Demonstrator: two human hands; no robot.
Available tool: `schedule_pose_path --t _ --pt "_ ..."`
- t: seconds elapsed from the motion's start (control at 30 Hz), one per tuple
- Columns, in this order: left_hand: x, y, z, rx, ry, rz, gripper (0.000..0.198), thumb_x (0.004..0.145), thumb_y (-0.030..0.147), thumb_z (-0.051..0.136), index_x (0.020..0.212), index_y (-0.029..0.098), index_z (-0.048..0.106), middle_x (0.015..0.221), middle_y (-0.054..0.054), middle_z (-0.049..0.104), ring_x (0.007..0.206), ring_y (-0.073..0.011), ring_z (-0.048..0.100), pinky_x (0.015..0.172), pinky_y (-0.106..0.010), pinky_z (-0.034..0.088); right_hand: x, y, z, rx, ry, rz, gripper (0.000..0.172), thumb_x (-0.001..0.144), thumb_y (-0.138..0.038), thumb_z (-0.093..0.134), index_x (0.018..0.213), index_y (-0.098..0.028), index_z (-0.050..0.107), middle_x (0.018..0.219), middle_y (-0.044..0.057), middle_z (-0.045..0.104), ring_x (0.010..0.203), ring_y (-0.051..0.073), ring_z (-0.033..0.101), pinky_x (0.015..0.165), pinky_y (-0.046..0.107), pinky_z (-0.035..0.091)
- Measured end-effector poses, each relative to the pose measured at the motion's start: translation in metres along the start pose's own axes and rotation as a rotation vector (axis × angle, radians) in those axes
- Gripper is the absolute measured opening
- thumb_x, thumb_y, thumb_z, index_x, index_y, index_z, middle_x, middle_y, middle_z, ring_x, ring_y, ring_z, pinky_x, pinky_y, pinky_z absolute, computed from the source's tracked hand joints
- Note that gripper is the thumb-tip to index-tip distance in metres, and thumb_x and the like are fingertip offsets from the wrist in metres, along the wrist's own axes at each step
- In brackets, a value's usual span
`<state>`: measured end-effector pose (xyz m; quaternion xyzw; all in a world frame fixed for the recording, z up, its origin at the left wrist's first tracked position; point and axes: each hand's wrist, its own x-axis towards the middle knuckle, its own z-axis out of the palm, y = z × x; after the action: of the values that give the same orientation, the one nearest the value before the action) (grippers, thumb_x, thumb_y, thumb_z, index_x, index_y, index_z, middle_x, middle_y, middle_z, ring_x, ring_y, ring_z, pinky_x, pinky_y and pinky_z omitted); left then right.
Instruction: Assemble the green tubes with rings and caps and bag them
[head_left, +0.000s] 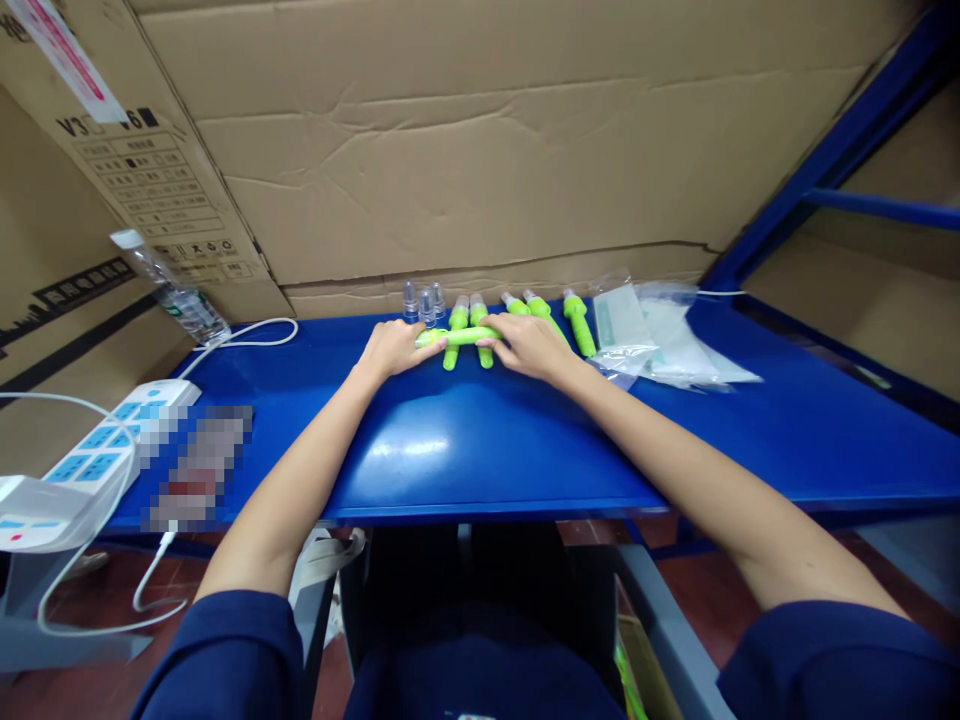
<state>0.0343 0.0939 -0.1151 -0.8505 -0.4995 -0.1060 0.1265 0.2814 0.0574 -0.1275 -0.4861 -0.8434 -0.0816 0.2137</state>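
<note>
A lime-green, pen-shaped device (466, 337) lies level across my two hands, above the blue table. The fingers of my left hand (393, 347) are closed on its left end, and my right hand (529, 345) grips the right end. Behind it lie two more lime-green devices with clear tips (451, 359). Past my right hand are several others, among them one with a pale tip (579, 325). Clear plastic caps (427, 304) stand beyond my left hand. My fingers partly hide the ends of the held device.
Clear plastic bags (675, 335) lie at the right. To the left are a white power strip (112, 440), a phone (202, 465) on a charging cable and a plastic bottle (180, 295). Cardboard (465, 140) walls the back; a blue metal frame (795, 170) rises at right.
</note>
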Motion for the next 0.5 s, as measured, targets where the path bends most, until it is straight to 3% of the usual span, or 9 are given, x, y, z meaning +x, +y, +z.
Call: schedule_pose_path --t 0.17,0.33,0.43,0.5 --pt "0.000 0.003 -0.001 -0.018 -0.007 0.009 0.068 0.099 0.064 0.027 0.101 0.018 0.077 0.087 -0.016 0.077 0.087 -0.0318 0.074 0.070 -0.033 0.046 0.000 -0.004 -0.004 -0.039 -0.111 0.037 0.038 0.100 -0.035 0.040 0.117 -0.015 0.067 0.110 0.015 0.075 0.094 0.031 0.067 0.078 0.038 0.045" --pt "-0.001 0.003 0.000 -0.031 0.016 -0.001 0.066 0.092 0.073 0.038 0.104 0.020 0.075 0.085 -0.014 0.076 0.088 -0.0310 0.073 0.072 -0.031 0.046 0.000 -0.001 0.004 -0.003 -0.033 -0.070 0.041 0.099 -0.041 0.047 0.125 -0.013 0.062 0.117 0.017 0.071 0.100 0.029 0.066 0.085 0.038 0.044" --pt "-0.001 0.002 0.000 -0.110 0.022 0.020 0.069 0.086 0.078 0.048 0.118 0.019 0.068 0.087 -0.012 0.075 0.090 -0.0314 0.073 0.076 -0.032 0.047 0.001 -0.003 0.007 -0.042 -0.034 -0.121 0.040 0.100 -0.036 0.046 0.128 -0.011 0.060 0.119 0.018 0.070 0.104 0.029 0.065 0.087 0.038 0.042" --pt "-0.001 -0.001 0.000 -0.194 0.074 0.049 0.069 0.091 0.073 0.045 0.131 0.018 0.059 0.102 -0.014 0.075 0.098 -0.0306 0.071 0.084 -0.033 0.048 0.002 -0.004 0.005 -0.093 -0.041 -0.100 0.038 0.101 -0.032 0.042 0.126 -0.011 0.061 0.116 0.018 0.071 0.105 0.031 0.064 0.088 0.039 0.042"
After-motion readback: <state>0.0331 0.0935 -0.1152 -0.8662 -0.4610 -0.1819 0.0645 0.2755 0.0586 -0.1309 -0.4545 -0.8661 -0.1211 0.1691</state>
